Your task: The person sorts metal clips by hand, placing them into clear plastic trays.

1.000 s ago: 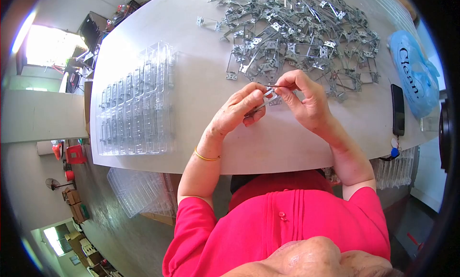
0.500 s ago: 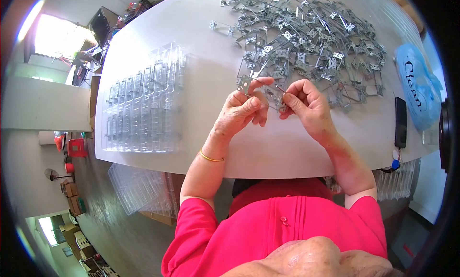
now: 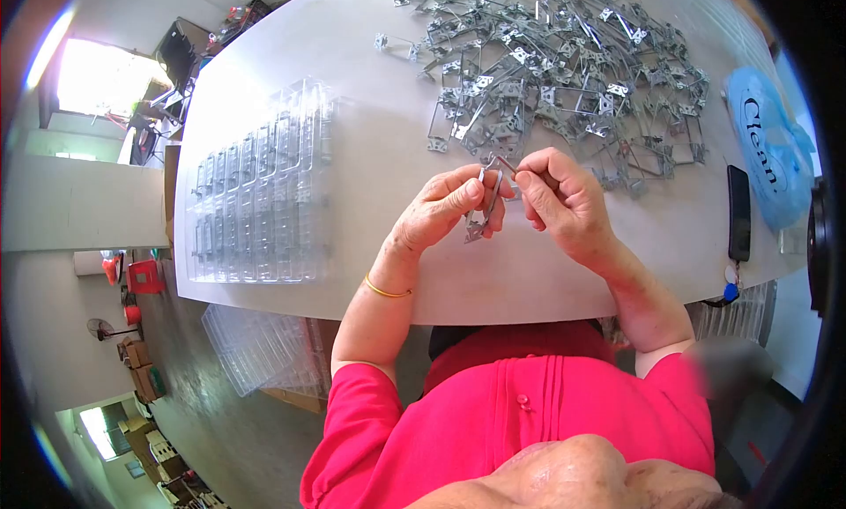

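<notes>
Over the near middle of the table, my left hand (image 3: 441, 209) pinches a metal wire-and-plate bracket (image 3: 476, 230) between thumb and fingers, its plated end hanging below the fingertips. My right hand (image 3: 568, 200) is closed just to the right, thumb and forefinger on the thin metal rod at the bracket's upper end. Right beyond both hands spreads a large tangled pile of similar metal brackets (image 3: 564, 95).
On the left of the white table (image 3: 379, 280) lies a clear plastic tray (image 3: 256, 262) with rows of metal parts. A blue bag (image 3: 767, 148) and a black phone (image 3: 738, 214) sit at the right edge. More clear trays (image 3: 260, 346) are below the table's front edge.
The bracket has turned: its plated end, formerly above my left hand, now hangs below the fingers. My hands have come slightly closer together, and the left fingers have closed around it.
</notes>
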